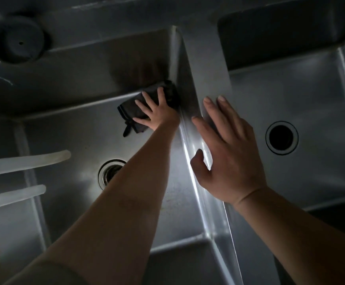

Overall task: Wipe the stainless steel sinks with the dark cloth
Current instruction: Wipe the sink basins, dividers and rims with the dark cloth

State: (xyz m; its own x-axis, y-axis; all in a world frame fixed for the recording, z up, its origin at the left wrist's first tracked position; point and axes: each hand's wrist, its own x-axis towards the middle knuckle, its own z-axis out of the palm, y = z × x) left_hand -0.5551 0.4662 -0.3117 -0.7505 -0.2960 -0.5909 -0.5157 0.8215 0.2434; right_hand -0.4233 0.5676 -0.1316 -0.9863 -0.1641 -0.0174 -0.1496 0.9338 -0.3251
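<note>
Seen from above in dim light: 2 stainless steel sinks, split by a bright divider ridge (206,83). Left hand (157,114) deep in the left sink (64,130), fingers spread flat and pressing the folded dark cloth (145,103) into the far right corner, where floor, back wall and divider wall meet. No pinch on the fabric; held by palm pressure alone. Right hand (227,149) flat on top of the divider, fingers straight and slightly fanned, gripping nothing, apparently there as a brace. Left drain (111,171) near the forearm, partly hidden by it. Right sink (301,83) holding only its open drain (281,137). 2 pale hoses (25,161) reaching in from the left edge; a dark round cap (19,40) on the back ledge.

Step in hand, by the look of it: corner work in the left basin. Best done with steady palm pressure, cloth edge driven tight into the seam, then overlapping strokes drawn down the divider wall toward the drain. Loose tab at the cloth's lower edge worth tucking under, lest it drag. Much of the left basin and the whole right basin likely not yet wiped.
</note>
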